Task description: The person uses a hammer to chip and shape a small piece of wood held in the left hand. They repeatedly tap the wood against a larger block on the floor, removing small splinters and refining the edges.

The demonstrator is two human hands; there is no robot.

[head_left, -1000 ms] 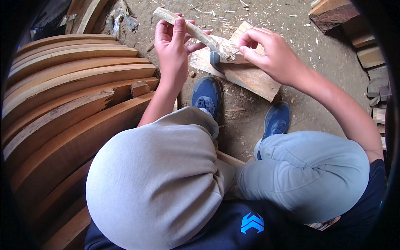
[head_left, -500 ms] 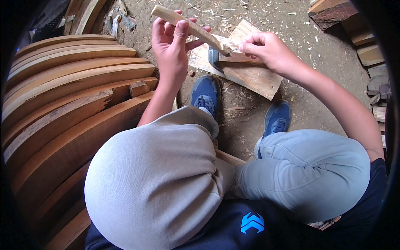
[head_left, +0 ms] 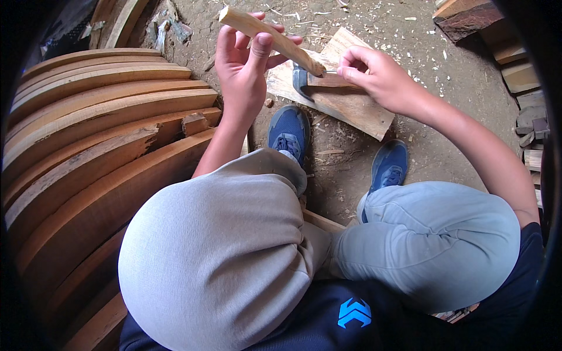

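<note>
Left hand (head_left: 243,67) pinching pale wooden stick (head_left: 290,51), thumb in front, other fingers partly hidden behind it. Stick's slanted above dark metal hammer head (head_left: 300,82) and wood boards (head_left: 358,114). Right hand (head_left: 377,76) has thumb and index pinched on thin, nail-like thing (head_left: 331,72) by stick's lower end; can't tell if they touch. Its other end's lost in fingers. Far-left planks (head_left: 111,88) cut off by dark rim.

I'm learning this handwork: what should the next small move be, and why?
Probably ease the thin pin against the lower end of the wooden stick: the right hand appears to pinch it, pointed there, while the left hand holds the stick. Whether they already touch is hard to tell.
</note>
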